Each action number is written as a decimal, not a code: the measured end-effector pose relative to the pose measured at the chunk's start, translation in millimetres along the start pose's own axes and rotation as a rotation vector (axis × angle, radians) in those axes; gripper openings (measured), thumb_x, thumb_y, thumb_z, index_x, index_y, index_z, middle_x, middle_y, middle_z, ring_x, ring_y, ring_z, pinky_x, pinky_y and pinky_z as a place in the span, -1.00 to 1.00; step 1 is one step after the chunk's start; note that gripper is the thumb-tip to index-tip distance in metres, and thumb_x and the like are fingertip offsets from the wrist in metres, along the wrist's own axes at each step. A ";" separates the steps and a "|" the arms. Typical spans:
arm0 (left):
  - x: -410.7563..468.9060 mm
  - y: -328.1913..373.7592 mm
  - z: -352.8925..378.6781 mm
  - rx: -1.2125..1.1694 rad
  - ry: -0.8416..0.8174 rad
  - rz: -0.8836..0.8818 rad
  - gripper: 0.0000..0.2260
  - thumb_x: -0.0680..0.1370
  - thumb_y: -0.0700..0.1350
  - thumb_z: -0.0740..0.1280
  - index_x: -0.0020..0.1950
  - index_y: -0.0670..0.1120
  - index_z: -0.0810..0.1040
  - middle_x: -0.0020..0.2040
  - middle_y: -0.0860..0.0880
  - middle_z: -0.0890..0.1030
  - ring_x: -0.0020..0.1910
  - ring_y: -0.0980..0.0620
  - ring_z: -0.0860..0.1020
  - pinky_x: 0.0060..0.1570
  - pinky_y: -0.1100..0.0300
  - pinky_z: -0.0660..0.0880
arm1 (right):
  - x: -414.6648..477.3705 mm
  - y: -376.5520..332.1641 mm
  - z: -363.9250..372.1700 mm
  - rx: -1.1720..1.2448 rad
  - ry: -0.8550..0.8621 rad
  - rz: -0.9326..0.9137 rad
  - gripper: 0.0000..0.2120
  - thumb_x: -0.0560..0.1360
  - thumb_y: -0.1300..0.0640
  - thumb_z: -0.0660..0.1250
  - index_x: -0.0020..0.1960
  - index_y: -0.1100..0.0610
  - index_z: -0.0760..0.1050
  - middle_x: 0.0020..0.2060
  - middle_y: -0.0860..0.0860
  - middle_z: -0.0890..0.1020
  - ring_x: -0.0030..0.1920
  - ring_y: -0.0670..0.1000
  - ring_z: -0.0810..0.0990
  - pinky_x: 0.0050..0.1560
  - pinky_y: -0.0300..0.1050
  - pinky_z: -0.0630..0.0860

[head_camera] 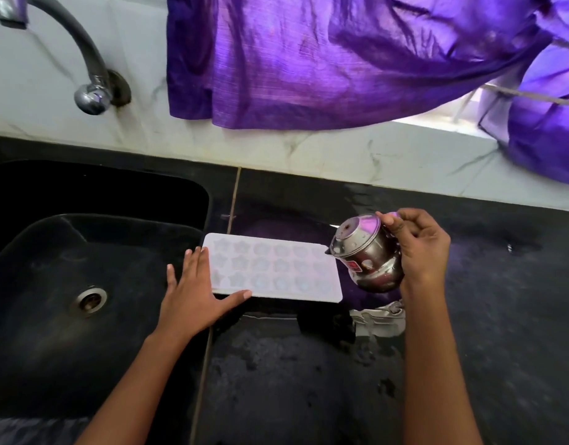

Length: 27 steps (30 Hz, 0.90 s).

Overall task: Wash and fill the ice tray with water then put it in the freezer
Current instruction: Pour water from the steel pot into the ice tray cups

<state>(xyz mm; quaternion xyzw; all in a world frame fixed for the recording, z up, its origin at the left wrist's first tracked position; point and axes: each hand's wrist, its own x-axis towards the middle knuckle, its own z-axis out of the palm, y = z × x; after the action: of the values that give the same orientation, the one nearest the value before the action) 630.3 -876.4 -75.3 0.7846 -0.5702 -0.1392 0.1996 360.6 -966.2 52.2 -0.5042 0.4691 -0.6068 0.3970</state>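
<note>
Head view, one frame. I log the ice tray (273,271) lying flat on the black counter (309,380), its left end just beside the sink (35,252). It is white with star-shaped cells in three rows (I cannot tell from here whether any hold water).

Left hand (196,290): fingers straight and spread, palm down. The fingertips touch the tray's left end and the thumb lies along its near edge. It grasps nothing.

Right hand (418,248): fingers and thumb curled round a small steel pot (366,255), held in the air. The pot is tilted with its mouth turned left, and its rim sits over the tray's right end. It has a red label on the side. I see no stream that I can vouch for.

Surroundings: drain (88,298) in the sink floor, curved tap (87,59) on the pale wall, purple cloth (309,59) hanging above the counter.
</note>
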 end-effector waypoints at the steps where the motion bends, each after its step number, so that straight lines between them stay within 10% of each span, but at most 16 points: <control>1: -0.2 -0.8 1.5 -0.010 0.008 0.003 0.18 0.13 0.59 -0.05 0.54 -0.13 -0.14 0.57 -0.04 -0.07 0.53 0.06 -0.18 0.44 -0.03 -0.26 | 0.5 1.1 -3.9 -0.013 -0.004 -0.006 -0.83 0.35 0.29 0.45 -0.23 0.09 0.50 -0.46 -0.17 0.63 -0.37 -0.25 0.58 -0.27 -0.40 0.49; 27: -6.5 3.8 1.4 -0.121 0.034 0.024 0.06 0.26 0.45 0.19 0.54 -0.12 -0.11 0.56 -0.02 -0.04 0.53 0.06 -0.14 0.46 -0.02 -0.24 | 0.2 -3.8 -26.0 -0.162 -0.064 -0.097 -0.80 0.32 0.26 0.49 -0.26 -0.01 0.54 -0.39 -0.17 0.66 -0.31 -0.20 0.60 -0.25 -0.35 0.50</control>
<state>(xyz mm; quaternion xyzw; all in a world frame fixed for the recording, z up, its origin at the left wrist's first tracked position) 624.4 -871.4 -74.8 0.7666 -0.5664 -0.1576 0.2582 334.9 -961.1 54.6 -0.5758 0.4790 -0.5688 0.3398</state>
